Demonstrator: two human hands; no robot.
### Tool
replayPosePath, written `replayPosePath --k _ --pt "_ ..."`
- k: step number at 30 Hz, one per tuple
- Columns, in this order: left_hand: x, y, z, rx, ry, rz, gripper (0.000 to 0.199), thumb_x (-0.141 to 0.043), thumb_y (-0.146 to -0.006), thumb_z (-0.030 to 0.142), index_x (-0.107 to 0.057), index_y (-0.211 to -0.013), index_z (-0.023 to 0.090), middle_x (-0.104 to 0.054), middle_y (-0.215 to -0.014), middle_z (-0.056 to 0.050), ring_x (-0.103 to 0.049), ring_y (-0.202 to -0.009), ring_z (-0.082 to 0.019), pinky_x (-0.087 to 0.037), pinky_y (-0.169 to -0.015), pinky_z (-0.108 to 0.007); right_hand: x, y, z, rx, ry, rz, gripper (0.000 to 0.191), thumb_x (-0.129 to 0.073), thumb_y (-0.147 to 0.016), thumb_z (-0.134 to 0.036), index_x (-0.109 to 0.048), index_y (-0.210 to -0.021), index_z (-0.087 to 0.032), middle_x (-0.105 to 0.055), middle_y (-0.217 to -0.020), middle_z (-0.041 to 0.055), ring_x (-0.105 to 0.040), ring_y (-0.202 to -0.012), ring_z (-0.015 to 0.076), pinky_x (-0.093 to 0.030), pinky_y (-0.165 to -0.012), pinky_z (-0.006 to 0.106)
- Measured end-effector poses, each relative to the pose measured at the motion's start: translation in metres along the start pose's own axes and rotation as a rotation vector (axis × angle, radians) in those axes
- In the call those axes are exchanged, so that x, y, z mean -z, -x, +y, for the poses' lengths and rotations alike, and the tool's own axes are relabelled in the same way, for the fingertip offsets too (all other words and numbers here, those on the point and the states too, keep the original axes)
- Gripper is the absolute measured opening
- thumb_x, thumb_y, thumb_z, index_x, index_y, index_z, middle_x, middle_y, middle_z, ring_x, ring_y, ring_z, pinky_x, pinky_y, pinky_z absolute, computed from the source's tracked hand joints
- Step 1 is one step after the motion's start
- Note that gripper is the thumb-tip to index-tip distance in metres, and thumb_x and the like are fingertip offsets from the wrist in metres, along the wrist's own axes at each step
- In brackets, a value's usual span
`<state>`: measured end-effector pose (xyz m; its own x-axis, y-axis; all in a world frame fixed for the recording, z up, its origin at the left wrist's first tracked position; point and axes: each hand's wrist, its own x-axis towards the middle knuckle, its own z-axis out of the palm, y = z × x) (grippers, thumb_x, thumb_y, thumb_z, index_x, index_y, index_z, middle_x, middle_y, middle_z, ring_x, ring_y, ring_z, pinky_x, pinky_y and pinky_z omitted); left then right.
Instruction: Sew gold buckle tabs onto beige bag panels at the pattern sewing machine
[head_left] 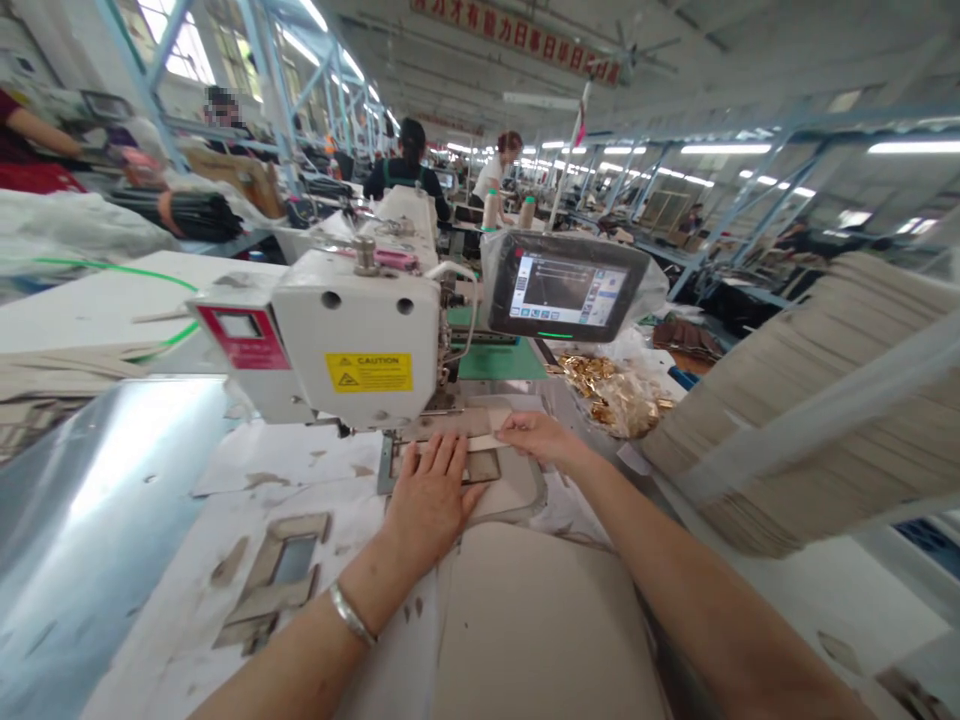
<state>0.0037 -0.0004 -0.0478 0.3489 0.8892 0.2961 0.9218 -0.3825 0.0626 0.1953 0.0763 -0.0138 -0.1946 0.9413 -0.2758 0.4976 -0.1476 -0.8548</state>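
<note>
In front of a white sewing machine [356, 335], my left hand [431, 495] lies flat, fingers stretched over a metal clamp frame [385, 470] and the beige piece [517, 482] under it. My right hand [538, 438] pinches the end of a narrow beige strip [484, 441], which runs leftward to my left fingertips. The strip's left end is hidden behind the left fingers. Closer to me lies a larger beige panel [547, 620] with a rounded top edge.
A screen [568, 292] stands behind my right hand. Gold-coloured pieces in a plastic bag [611, 390] lie right of the machine. A tall stack of beige panels [817, 400] rises at the right. At the left are rectangular beige frame pieces [277, 570]. Other people sit further back.
</note>
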Motion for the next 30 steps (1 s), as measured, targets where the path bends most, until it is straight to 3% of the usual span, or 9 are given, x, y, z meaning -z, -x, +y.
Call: replayPosePath --k 8,16,21,25,28,30 --pt "-0.003 0.003 -0.003 0.047 0.009 -0.009 0.060 -0.040 -0.095 0.047 -0.044 -0.142 0.011 -0.043 -0.150 -0.016 -0.038 -0.140 -0.032 -0.028 -0.114 -0.060 -0.014 -0.018 0.000 -0.003 0.046 0.008 0.028 -0.069 -0.070 -0.041 -0.053 -0.067 -0.018 -0.039 -0.041 -0.0100 -0.030 -0.041 0.0062 -0.020 -0.043 0.019" --pt "-0.006 0.000 0.006 0.189 -0.061 -0.012 0.072 -0.057 -0.086 0.049 -0.050 -0.134 -0.004 -0.050 -0.140 -0.029 -0.047 -0.131 -0.040 -0.037 -0.110 -0.052 -0.016 -0.022 0.008 0.045 0.181 0.039 0.021 -0.065 -0.077 -0.033 -0.054 -0.068 -0.017 -0.042 -0.044 -0.0093 -0.035 -0.043 0.0062 -0.025 -0.045 0.019" --pt "-0.001 -0.002 0.005 0.171 -0.065 0.006 0.065 -0.057 -0.087 0.044 -0.052 -0.131 -0.004 -0.054 -0.135 -0.029 -0.049 -0.128 -0.040 -0.039 -0.107 -0.052 -0.015 -0.015 -0.001 0.050 0.395 0.124 0.019 -0.067 -0.078 -0.028 -0.054 -0.086 -0.017 -0.054 -0.048 -0.0065 -0.051 -0.049 0.0099 -0.034 -0.050 0.020" --pt "0.006 -0.002 -0.001 0.101 -0.035 0.013 0.053 -0.053 -0.088 0.043 -0.061 -0.119 0.001 -0.063 -0.115 -0.021 -0.056 -0.110 -0.036 -0.044 -0.099 -0.050 -0.014 -0.007 -0.016 -0.002 0.551 0.133 0.029 -0.068 -0.079 -0.031 -0.055 -0.099 -0.014 -0.064 -0.054 -0.0007 -0.061 -0.060 0.0145 -0.037 -0.052 0.021" --pt "0.007 -0.001 -0.006 0.045 -0.038 0.015 0.049 -0.051 -0.090 0.041 -0.061 -0.119 0.002 -0.063 -0.114 -0.019 -0.055 -0.107 -0.034 -0.044 -0.096 -0.048 -0.014 -0.007 -0.026 -0.041 0.640 0.140 0.027 -0.070 -0.077 -0.030 -0.060 -0.094 -0.012 -0.066 -0.054 0.0021 -0.063 -0.066 0.0163 -0.036 -0.051 0.021" --pt "0.007 0.000 -0.008 0.022 -0.045 0.020 0.050 -0.050 -0.090 0.039 -0.058 -0.125 0.004 -0.062 -0.116 -0.018 -0.054 -0.108 -0.034 -0.044 -0.096 -0.048 -0.014 -0.010 -0.030 -0.070 0.674 0.122 0.021 -0.071 -0.076 -0.032 -0.063 -0.081 -0.013 -0.065 -0.052 0.0031 -0.061 -0.061 0.0158 -0.036 -0.049 0.022"
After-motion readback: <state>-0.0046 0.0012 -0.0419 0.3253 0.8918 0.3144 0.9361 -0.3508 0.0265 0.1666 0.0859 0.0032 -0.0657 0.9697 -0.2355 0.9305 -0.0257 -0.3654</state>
